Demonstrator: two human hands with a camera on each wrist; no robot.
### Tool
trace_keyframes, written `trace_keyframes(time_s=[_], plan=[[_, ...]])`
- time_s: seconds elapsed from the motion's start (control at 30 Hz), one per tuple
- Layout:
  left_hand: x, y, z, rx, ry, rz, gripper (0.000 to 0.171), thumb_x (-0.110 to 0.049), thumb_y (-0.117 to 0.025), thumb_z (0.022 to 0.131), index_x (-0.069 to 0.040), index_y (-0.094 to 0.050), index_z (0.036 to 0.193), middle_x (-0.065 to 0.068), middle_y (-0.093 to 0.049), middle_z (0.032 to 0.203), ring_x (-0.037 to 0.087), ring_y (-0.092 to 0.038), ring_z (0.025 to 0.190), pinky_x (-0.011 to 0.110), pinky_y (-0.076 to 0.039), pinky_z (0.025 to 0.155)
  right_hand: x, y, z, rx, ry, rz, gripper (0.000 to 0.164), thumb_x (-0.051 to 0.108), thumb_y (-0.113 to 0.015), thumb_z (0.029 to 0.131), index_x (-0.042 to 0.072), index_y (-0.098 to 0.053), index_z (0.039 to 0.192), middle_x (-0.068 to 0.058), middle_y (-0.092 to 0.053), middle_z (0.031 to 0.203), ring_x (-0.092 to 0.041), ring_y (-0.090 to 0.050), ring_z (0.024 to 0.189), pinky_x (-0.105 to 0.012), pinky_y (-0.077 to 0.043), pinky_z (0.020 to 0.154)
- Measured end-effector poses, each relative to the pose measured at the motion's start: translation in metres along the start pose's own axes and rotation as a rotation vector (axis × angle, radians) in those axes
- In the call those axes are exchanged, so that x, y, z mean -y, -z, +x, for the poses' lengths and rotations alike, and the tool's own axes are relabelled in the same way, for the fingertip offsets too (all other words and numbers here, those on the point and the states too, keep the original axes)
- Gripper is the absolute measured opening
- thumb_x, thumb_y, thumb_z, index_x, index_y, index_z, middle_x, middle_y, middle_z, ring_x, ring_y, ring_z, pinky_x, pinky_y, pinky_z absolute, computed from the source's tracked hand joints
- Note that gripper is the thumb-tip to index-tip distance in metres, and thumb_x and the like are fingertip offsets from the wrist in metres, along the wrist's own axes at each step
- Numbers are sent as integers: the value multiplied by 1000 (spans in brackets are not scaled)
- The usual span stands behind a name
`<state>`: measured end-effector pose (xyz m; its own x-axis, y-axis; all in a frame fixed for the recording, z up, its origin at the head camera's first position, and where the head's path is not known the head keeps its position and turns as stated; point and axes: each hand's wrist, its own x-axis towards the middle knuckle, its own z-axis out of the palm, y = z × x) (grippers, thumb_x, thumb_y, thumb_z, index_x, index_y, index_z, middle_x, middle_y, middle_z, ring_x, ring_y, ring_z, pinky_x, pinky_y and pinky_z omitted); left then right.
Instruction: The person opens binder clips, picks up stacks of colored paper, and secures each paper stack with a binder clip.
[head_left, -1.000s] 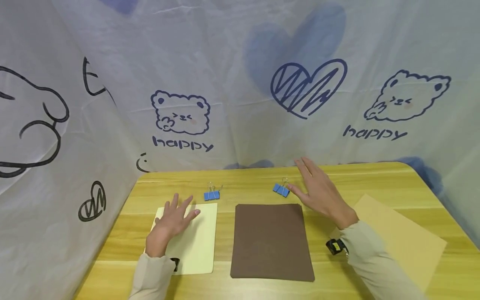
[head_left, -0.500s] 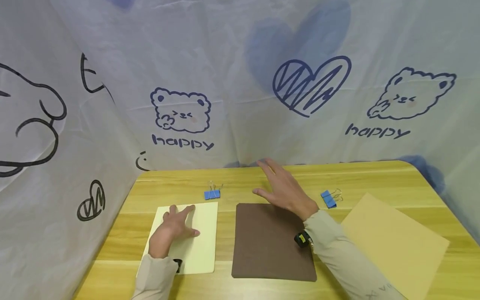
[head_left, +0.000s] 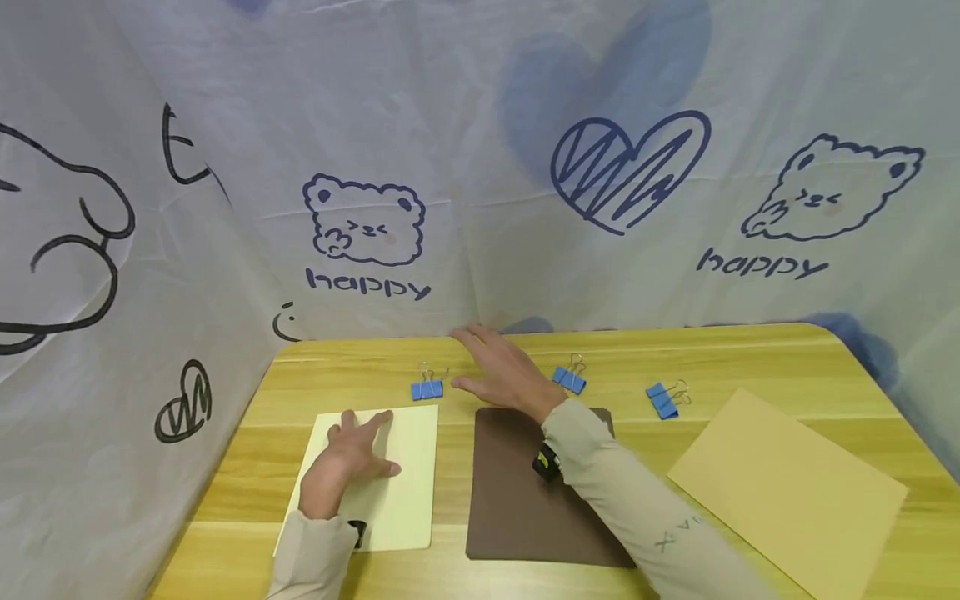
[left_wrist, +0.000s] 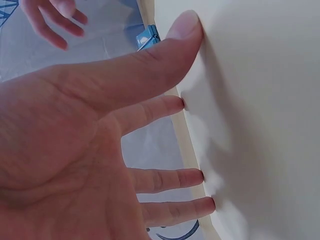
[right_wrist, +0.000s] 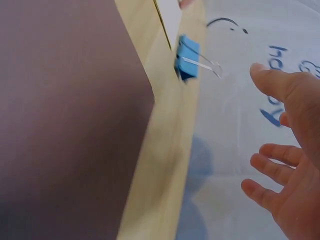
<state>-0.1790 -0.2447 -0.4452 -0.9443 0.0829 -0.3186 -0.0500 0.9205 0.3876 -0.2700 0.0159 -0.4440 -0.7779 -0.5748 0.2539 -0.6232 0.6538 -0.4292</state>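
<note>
My left hand (head_left: 347, 460) rests on a pale yellow stack of paper (head_left: 408, 492), its spread fingertips touching the sheet near the far edge, as the left wrist view also shows. My right hand (head_left: 498, 368) is held over the back of the table with fingers apart and nothing in them. Just left of its thumb stands a blue binder clip (head_left: 427, 390), seen in the right wrist view as a blue clip (right_wrist: 187, 59) with wire handles. Beneath the right forearm lies a dark brown stack of paper (head_left: 517, 508), partly hidden by the sleeve.
A second blue binder clip (head_left: 569, 380) lies behind the brown stack, and a third binder clip (head_left: 663, 401) farther right. A tan sheet of paper (head_left: 795, 487) lies askew at the right. White printed cloth (head_left: 480, 208) hangs along the table's back and left sides.
My right hand has swept left from beside the middle clip, over the brown stack, toward the left clip. The left hand has settled onto the pale yellow paper.
</note>
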Motion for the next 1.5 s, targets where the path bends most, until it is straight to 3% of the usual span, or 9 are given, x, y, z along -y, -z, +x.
trace_keyframes(time_s=[0.27, 0.53, 0.8, 1.27, 1.4, 1.5], plan=[[14, -5, 5, 2, -14, 9, 88, -26, -89, 81, -10, -43, 154, 37, -25, 143, 55, -36, 124, 68, -47, 86, 21, -27, 26, 136, -48, -40, 66, 32, -68, 101, 15, -40, 157, -16, -41, 158, -34, -44, 141, -50, -43, 109], [8, 3, -3, 21, -10, 10, 86, -21, -90, 80, -9, -45, 153, 39, -26, 143, 57, -37, 123, 70, -48, 85, 34, -46, 46, 164, -39, -93, 62, 30, -66, 103, 8, -41, 156, -13, -49, 152, -30, -52, 135, -41, -46, 108], [7, 1, -4, 21, -12, 21, 85, -19, -90, 80, -9, -46, 152, 38, -29, 140, 55, -39, 119, 66, -50, 81, 38, -63, 54, 178, -55, -147, 48, 24, -62, 105, 3, -52, 146, -13, -60, 140, -27, -60, 125, -36, -49, 103], [5, 5, -1, -2, -17, 22, 85, -16, -91, 78, -11, -48, 151, 36, -31, 139, 54, -39, 117, 62, -51, 79, 38, -67, 61, 129, -82, -192, 12, 4, -61, 103, 3, -67, 113, -7, -71, 102, -19, -69, 94, -27, -57, 80], [5, 6, 1, -2, -14, 28, 85, -16, -91, 78, -12, -48, 151, 35, -31, 139, 53, -39, 116, 61, -51, 78, 37, -64, 62, 117, -87, -162, 11, 11, -64, 102, 3, -66, 109, -8, -70, 101, -20, -68, 92, -29, -57, 79], [7, 7, 2, 4, -7, 27, 85, -16, -91, 78, -12, -48, 151, 35, -31, 139, 53, -39, 116, 61, -51, 78, 36, -60, 62, 128, -93, -136, 13, 12, -63, 103, 2, -66, 110, -11, -69, 112, -21, -67, 95, -30, -56, 81]])
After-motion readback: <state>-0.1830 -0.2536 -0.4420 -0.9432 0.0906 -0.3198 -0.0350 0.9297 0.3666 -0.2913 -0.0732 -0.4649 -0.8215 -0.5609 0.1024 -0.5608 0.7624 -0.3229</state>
